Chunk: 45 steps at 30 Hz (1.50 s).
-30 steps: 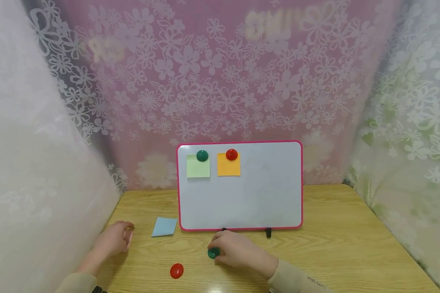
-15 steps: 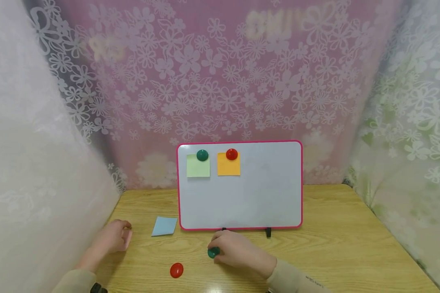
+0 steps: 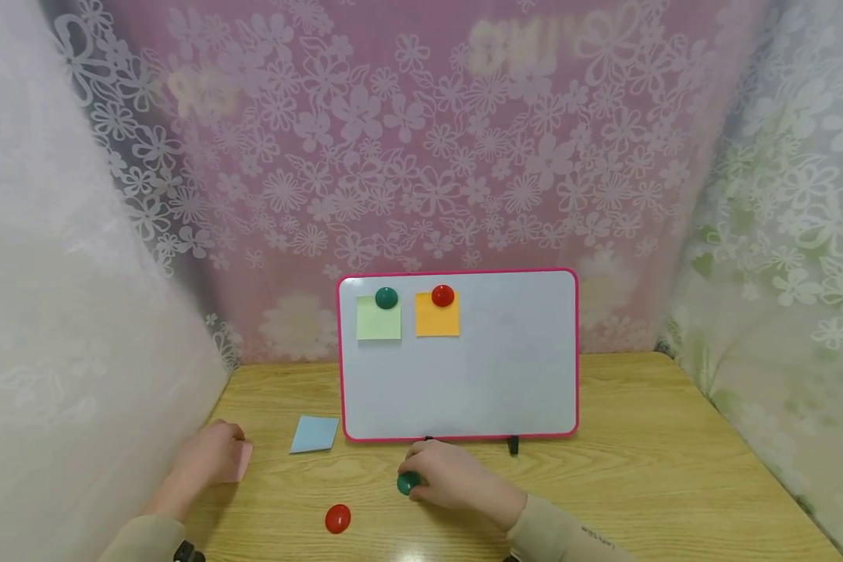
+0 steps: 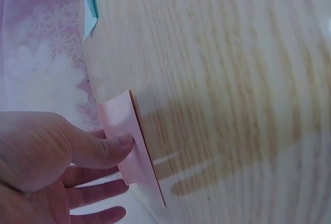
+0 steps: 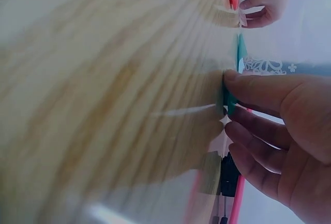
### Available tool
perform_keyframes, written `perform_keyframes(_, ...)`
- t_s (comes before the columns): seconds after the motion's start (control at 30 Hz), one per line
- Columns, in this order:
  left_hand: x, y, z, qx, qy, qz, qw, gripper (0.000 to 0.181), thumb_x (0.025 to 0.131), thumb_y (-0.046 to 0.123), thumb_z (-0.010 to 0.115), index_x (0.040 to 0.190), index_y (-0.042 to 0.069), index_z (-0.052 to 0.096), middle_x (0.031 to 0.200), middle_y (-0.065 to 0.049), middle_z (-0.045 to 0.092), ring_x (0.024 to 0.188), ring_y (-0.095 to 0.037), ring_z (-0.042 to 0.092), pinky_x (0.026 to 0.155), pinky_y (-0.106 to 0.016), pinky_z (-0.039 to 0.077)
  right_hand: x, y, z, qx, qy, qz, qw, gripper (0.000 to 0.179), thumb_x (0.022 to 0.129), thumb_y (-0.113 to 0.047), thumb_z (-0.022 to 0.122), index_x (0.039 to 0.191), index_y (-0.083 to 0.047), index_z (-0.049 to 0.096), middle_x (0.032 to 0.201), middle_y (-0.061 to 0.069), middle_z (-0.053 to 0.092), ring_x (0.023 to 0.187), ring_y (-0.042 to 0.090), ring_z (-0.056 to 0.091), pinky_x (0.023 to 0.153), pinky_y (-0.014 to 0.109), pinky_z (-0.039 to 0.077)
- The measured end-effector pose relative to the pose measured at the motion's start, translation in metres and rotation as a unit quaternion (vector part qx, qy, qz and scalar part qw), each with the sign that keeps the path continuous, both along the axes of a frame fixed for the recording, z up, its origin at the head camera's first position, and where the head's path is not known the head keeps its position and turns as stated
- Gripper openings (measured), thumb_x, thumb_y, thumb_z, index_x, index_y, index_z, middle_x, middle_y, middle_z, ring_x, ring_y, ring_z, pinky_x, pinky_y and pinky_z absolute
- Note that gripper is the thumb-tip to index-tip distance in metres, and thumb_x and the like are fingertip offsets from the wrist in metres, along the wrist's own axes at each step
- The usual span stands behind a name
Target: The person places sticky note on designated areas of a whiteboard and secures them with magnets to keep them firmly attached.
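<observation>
At the left of the table my left hand [image 3: 207, 454] pinches a pink sticky note [image 4: 129, 136], the thumb on its face and the fingers behind it. My right hand [image 3: 457, 478] has thumb and fingertips round a green round magnet [image 3: 408, 484] on the tabletop, in front of the whiteboard [image 3: 520, 359]. A red round magnet [image 3: 338, 518] lies between the hands, nearer the front. Behind it is a light blue sticky note [image 3: 314, 434], flat on the wood. The right wrist view shows the magnet partly hidden by the thumb and fingers.
The pink-framed whiteboard stands on black feet [image 3: 513, 445]. On it, a green magnet [image 3: 386, 297] overlaps a pale green note [image 3: 378, 321] and a red magnet [image 3: 442, 296] overlaps an orange note [image 3: 436, 318]. Flowered curtains [image 3: 421, 172] enclose the wooden table [image 3: 639, 453].
My left hand has shifted slightly left, and more of the pink sticky note shows beside it. My right hand stays at the green magnet, almost still.
</observation>
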<state>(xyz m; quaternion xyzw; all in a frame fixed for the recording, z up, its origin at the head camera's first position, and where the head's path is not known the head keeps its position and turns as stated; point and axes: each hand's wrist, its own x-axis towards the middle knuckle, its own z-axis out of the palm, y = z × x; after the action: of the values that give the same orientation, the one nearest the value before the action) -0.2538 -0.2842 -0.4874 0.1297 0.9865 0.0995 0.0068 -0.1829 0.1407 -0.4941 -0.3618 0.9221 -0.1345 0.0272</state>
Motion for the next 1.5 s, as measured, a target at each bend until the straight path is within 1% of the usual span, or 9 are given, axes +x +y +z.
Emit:
perform_keyframes(0.1,0.000,0.000,0.001,-0.009,-0.006,0.023,0.9997,0.017,0.097,0.016,0.070,0.102,0.000,0.075,0.099,-0.021,0.072,0.093,-0.044,0.068,0.081,-0.062,0.057,0.000,0.000,0.000,0.003,0.003,-0.003,1.0000,0.027,0.088,-0.020,0.090,0.114,-0.020,0.082,0.105,-0.011,0.068,0.096,0.000,0.060,0.084,0.017,0.051)
perform_keyframes(0.2,0.000,-0.001,0.001,-0.008,-0.011,0.045,0.9989,0.013,0.091,0.009,0.071,0.100,0.001,0.073,0.097,-0.021,0.071,0.088,-0.042,0.068,0.077,-0.062,0.057,-0.001,-0.002,-0.002,0.008,0.006,-0.007,0.9999,0.028,0.087,-0.020,0.091,0.113,-0.020,0.081,0.104,-0.011,0.066,0.094,0.000,0.059,0.084,0.017,0.050)
perform_keyframes(0.33,0.000,-0.004,0.001,-0.001,-0.012,0.057,0.9983,0.013,0.085,0.002,0.070,0.098,0.000,0.071,0.096,-0.022,0.070,0.085,-0.038,0.066,0.076,-0.061,0.056,-0.003,-0.005,-0.006,0.016,0.002,-0.014,0.9998,0.026,0.087,-0.019,0.092,0.111,-0.019,0.081,0.102,-0.010,0.064,0.091,0.000,0.056,0.081,0.017,0.050)
perform_keyframes(0.6,0.001,-0.010,0.002,0.006,-0.014,0.059,0.9982,0.022,0.084,-0.001,0.070,0.106,-0.004,0.070,0.102,-0.025,0.071,0.090,-0.042,0.068,0.078,-0.061,0.055,-0.001,-0.014,-0.005,0.027,-0.005,-0.038,0.9989,0.022,0.085,-0.015,0.093,0.102,-0.019,0.081,0.096,-0.011,0.062,0.086,0.000,0.054,0.077,0.018,0.050)
perform_keyframes(0.7,0.000,-0.013,0.002,0.011,-0.012,0.061,0.9980,0.021,0.084,0.001,0.074,0.104,-0.004,0.069,0.100,-0.023,0.071,0.089,-0.041,0.068,0.078,-0.060,0.055,0.002,-0.017,-0.004,0.035,0.001,-0.046,0.9983,0.020,0.083,-0.013,0.094,0.097,-0.019,0.080,0.092,-0.012,0.060,0.084,0.000,0.052,0.075,0.017,0.049)
perform_keyframes(0.87,0.001,-0.015,0.002,0.020,-0.023,0.071,0.9970,0.020,0.083,0.005,0.081,0.098,0.000,0.069,0.097,-0.019,0.071,0.088,-0.038,0.067,0.077,-0.059,0.055,0.005,-0.021,-0.002,0.041,0.007,-0.056,0.9976,0.020,0.082,-0.012,0.095,0.092,-0.018,0.080,0.089,-0.012,0.058,0.080,0.001,0.049,0.072,0.017,0.047)
perform_keyframes(1.07,0.001,-0.015,0.001,0.024,-0.027,0.074,0.9966,0.024,0.082,0.005,0.083,0.102,-0.001,0.070,0.101,-0.021,0.072,0.090,-0.037,0.067,0.078,-0.059,0.055,0.007,-0.020,0.000,0.040,0.004,-0.059,0.9974,0.019,0.083,-0.011,0.094,0.096,-0.018,0.082,0.091,-0.010,0.060,0.079,0.002,0.050,0.070,0.018,0.048)
perform_keyframes(1.23,0.001,-0.017,-0.003,0.022,-0.017,0.070,0.9971,0.027,0.081,0.005,0.084,0.103,0.000,0.069,0.101,-0.021,0.072,0.089,-0.037,0.067,0.078,-0.058,0.055,0.008,-0.020,0.001,0.043,0.013,-0.062,0.9971,0.021,0.083,-0.014,0.094,0.099,-0.020,0.082,0.093,-0.008,0.062,0.081,0.003,0.053,0.070,0.019,0.049)
perform_keyframes(1.5,0.003,-0.015,-0.005,0.020,-0.002,0.071,0.9973,0.028,0.081,0.004,0.085,0.105,0.000,0.070,0.101,-0.022,0.072,0.089,-0.040,0.068,0.077,-0.059,0.055,0.008,-0.020,-0.001,0.048,0.022,-0.067,0.9963,0.022,0.083,-0.015,0.095,0.100,-0.020,0.083,0.096,-0.007,0.063,0.084,0.004,0.057,0.070,0.019,0.051)
